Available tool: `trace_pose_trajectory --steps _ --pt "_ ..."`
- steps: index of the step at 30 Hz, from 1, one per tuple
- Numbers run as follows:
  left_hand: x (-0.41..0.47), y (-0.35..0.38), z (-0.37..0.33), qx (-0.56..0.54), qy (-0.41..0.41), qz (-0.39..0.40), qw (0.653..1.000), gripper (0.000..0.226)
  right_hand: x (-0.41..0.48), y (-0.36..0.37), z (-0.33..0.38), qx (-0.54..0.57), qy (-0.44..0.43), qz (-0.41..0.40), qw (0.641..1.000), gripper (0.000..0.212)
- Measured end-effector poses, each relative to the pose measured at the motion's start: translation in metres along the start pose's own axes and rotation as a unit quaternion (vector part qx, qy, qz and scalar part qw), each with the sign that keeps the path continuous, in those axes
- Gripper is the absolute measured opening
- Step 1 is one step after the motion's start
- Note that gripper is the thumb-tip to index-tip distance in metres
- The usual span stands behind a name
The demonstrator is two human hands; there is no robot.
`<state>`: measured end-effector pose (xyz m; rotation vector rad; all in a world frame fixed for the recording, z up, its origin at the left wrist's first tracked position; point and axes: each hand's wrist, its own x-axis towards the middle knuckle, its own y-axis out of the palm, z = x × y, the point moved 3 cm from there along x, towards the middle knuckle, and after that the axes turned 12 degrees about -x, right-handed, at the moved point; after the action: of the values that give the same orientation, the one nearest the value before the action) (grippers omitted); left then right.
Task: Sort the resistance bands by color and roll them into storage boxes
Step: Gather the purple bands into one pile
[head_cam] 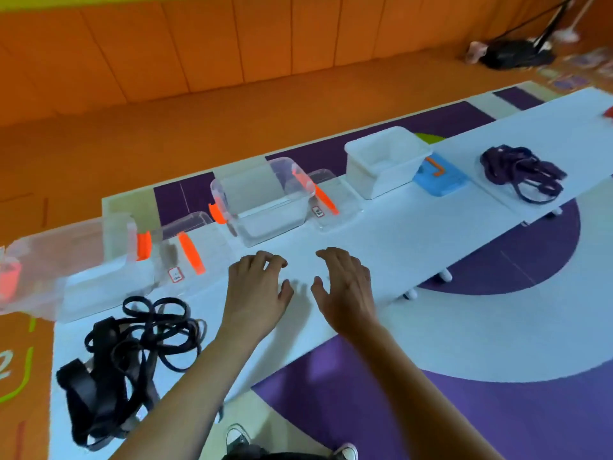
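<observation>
A tangled heap of black resistance bands [126,356] lies on the near left of the low white table [414,234]. A heap of purple bands [520,172] sits at the far right of it. Three storage boxes stand along the back edge: a clear one [76,260] at the left, a clear one with orange latches [262,200] in the middle, a white one [384,161] to the right. My left hand [255,290] and my right hand [345,287] hover side by side over the bare table in front of the middle box, fingers loosely curled, holding nothing.
Clear lids with orange latches [189,247] [331,197] lie beside the clear boxes. A blue lid [441,177] lies right of the white box. Something red [608,112] shows at the far right edge. My shoes [238,436] are under the near edge. Orange floor and wall lie beyond.
</observation>
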<state>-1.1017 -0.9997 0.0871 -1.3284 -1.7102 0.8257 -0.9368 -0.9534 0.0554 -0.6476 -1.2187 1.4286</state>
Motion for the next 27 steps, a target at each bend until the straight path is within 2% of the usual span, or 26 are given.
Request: trace_pose_trajectory --steps 5,18,24,27 --pt "0.029 0.039 -0.104 0.018 0.069 0.026 0.997 0.042 0.006 -0.051 -0.100 -0.045 0.043 -0.037 0.997 0.050" --pt "0.108 0.172 -0.315 -0.017 0.182 0.129 0.975 0.037 0.011 -0.128 -0.338 -0.054 0.207 -0.047 0.976 0.051" --pt "0.187 0.251 -0.395 -0.040 0.201 0.178 0.962 0.044 0.060 -0.145 -0.446 -0.082 0.234 -0.036 0.968 0.045" --pt "0.223 0.283 -0.435 -0.060 0.210 0.181 0.959 0.043 0.089 -0.153 -0.489 -0.089 0.215 -0.024 0.972 0.045"
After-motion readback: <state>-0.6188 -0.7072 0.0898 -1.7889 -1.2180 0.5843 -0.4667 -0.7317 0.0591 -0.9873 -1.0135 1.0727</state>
